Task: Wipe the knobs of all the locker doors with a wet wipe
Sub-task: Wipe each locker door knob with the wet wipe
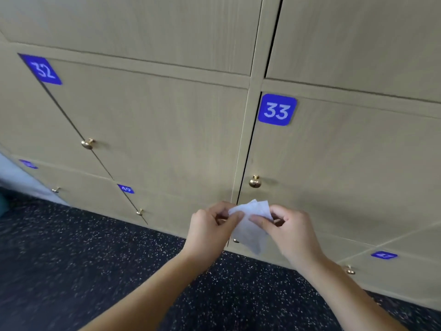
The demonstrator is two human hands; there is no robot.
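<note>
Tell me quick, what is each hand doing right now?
Left hand: pinching one edge of the wipe.
Right hand: pinching the wipe's other edge.

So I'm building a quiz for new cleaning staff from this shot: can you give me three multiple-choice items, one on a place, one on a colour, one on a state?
1. Where is the knob of door 33?
A. near the door's left edge, below the number plate
B. at the door's centre
C. at its top right corner

2. What colour is the number plate?
A. red
B. blue
C. green

3. How is the wet wipe held?
A. pressed on a knob
B. lying on the floor
C. pinched between both hands

Answers:
1 A, the brass knob sits by the left seam under plate 33.
2 B, white digits on blue.
3 C, the left hand and right hand each pinch it, clear of any knob.
</note>
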